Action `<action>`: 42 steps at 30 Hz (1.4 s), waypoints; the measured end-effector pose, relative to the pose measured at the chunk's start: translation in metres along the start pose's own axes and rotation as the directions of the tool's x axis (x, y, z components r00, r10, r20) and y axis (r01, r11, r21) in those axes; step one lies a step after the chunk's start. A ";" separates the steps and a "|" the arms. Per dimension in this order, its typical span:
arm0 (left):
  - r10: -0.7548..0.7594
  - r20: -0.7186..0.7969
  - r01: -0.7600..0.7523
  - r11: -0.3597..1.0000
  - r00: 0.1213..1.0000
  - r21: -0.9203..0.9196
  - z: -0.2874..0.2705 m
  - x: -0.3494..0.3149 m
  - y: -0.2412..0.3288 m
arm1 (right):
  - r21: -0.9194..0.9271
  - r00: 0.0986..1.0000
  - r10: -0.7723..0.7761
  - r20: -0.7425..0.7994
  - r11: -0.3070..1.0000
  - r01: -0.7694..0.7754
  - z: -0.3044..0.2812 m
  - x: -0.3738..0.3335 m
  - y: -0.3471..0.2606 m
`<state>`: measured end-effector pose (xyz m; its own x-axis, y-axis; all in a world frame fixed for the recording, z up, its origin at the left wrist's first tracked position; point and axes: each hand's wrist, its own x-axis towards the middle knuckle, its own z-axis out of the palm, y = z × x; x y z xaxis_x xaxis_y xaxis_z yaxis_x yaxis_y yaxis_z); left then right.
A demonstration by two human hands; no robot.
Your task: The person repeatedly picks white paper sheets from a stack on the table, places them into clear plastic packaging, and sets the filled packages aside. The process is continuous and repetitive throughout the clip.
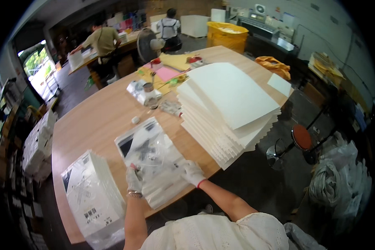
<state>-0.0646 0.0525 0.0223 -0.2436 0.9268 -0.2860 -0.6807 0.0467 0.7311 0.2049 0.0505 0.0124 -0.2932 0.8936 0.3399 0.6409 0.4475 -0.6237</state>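
In front of me on the table lies a white printed packet in a clear plastic bag (pixel 154 175), its loose end toward my body. My left hand (pixel 134 179), in a white glove, closes on the bag's left edge. My right hand (pixel 193 173), gloved in white with a red cuff, lies on the bag's right side with its fingers stretched out. To the left sits a pile of similar bagged packets (pixel 91 193), dark at one corner. Right of the bag, a tall fanned stack of white sheets (pixel 233 96) reaches the table's edge.
Beyond the bag stand a tape roll (pixel 148 86), a small white round piece (pixel 135 120) and yellow and pink papers (pixel 166 71) on the wooden table (pixel 83 133). A fan (pixel 148 45) and two people are farther back. A red-topped stool (pixel 301 137) stands at right.
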 end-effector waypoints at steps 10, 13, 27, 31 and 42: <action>0.088 0.323 -0.307 0.615 0.942 0.727 0.118 -0.061 0.055 | 0.280 0.954 -0.146 0.260 0.957 0.070 0.015 0.021 -0.059; 0.217 0.395 -0.448 0.335 0.893 0.829 0.105 -0.067 0.047 | 0.376 0.859 -0.323 0.398 0.911 0.168 -0.053 0.011 -0.065; -0.157 0.642 -0.380 0.692 0.751 0.614 0.202 -0.175 0.036 | -0.373 1.000 -0.007 -0.020 0.928 -0.001 -0.367 0.080 -0.035; -0.392 0.802 0.641 0.767 0.451 0.014 0.238 -0.173 0.035 | -0.522 0.845 -0.515 0.144 0.686 0.507 -0.322 0.028 -0.136; -0.020 0.777 -0.653 0.529 0.629 0.542 0.186 -0.216 0.030 | 0.833 0.952 0.294 -0.084 0.545 -0.095 -0.232 -0.096 -0.080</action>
<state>0.0959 -0.0767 0.2215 0.3971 0.8719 0.2867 0.1737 -0.3781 0.9093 0.3466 -0.0793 0.1929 -0.0307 0.9795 0.1993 -0.2138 0.1884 -0.9585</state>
